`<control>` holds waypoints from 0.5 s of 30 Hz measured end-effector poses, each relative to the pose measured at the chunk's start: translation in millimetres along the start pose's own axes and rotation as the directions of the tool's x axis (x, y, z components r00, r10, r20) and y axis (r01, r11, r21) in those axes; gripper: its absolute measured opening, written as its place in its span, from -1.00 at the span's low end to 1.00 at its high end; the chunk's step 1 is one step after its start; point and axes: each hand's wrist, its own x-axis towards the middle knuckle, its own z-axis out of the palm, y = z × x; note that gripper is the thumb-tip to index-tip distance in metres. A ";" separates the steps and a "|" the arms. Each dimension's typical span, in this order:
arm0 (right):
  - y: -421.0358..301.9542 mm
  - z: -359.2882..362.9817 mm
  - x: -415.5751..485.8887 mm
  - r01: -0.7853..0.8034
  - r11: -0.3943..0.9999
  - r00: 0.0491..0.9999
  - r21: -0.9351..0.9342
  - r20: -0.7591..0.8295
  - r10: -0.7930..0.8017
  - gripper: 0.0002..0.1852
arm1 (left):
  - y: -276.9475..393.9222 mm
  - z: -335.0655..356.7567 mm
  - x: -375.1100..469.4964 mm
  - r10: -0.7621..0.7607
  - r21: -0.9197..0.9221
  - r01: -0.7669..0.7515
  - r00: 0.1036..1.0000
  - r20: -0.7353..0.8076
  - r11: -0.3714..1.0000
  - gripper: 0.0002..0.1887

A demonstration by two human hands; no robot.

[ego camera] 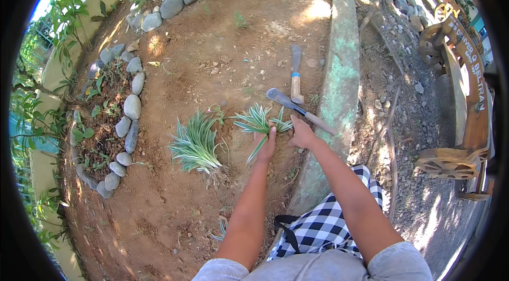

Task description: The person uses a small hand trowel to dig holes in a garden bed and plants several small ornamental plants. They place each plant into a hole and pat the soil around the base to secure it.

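Observation:
My left hand (265, 142) holds a small spider plant (258, 120) with white-edged green leaves, its base between thumb and fingers. Close to its right side is my right hand (303, 133), index finger stretched toward a leaf; whether it pinches the leaf is unclear. A larger bunch of spider plants (195, 143) lies on the soil to the left, its roots toward me. Just beyond my right hand, a broad blade with a wooden handle (321, 123) lies slanted, its handle end over the concrete curb. Past it lies a second bladed tool (296, 70) with a blue band and wooden handle.
A concrete curb (338, 62) with green patches runs along my right. Rounded stones (132, 106) border a planted bed on the left, and more stones (172, 6) edge another bed farther off. A wooden bench with wheel-shaped parts (453, 163) stands at the far right.

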 end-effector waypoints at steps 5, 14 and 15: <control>-7.9 26.3 13.9 0.122 0.988 0.991 0.090 0.052 -0.127 -0.36 | 27.1 -20.1 15.8 -0.024 0.032 0.022 0.996 0.084 0.999 -0.67; -26.5 2.5 21.8 0.040 0.989 0.991 0.141 0.119 -0.056 -0.62 | 33.9 -62.4 36.1 -0.149 -0.249 0.239 0.931 0.334 0.938 -0.38; -23.8 -1.9 22.9 0.032 0.991 0.990 0.128 0.134 -0.049 -0.63 | 26.3 -63.0 32.6 -0.139 -0.088 0.178 0.933 0.331 0.980 -0.31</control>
